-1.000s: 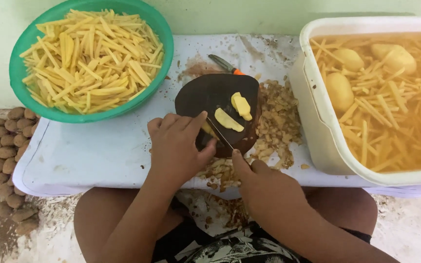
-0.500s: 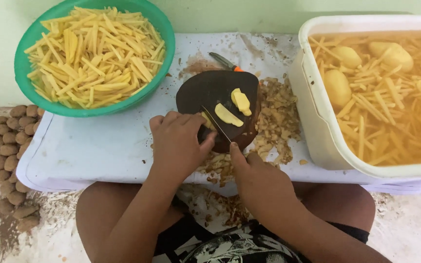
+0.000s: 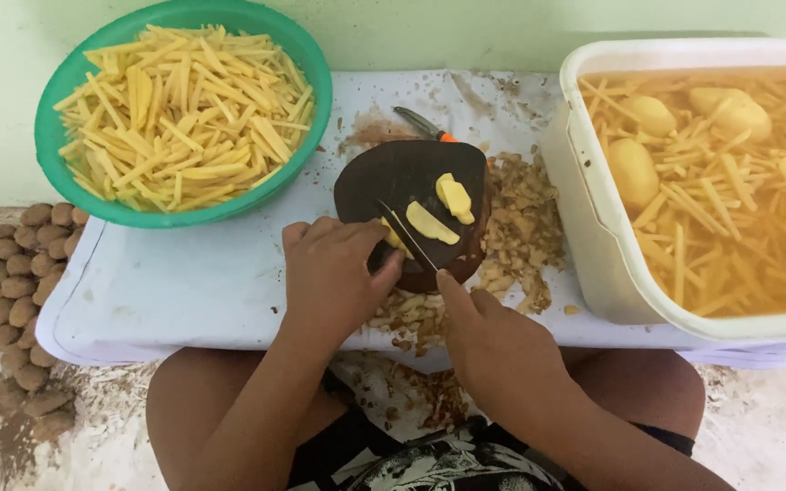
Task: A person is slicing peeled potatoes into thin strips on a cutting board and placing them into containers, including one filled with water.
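Knife [image 3: 408, 235] now lower on potato piece [image 3: 394, 238] under clamped left hand [image 3: 334, 273]; right hand [image 3: 488, 341] gripping handle.

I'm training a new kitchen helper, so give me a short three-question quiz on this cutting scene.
1. True or false: the left hand holds down a potato piece on the board.
2. Which hand holds the knife?
3. Where do whole peeled potatoes lie? A) green bowl B) white tub of water C) on the board

Key: 1. True. 2. The right hand. 3. B; the bowl holds only cut strips.
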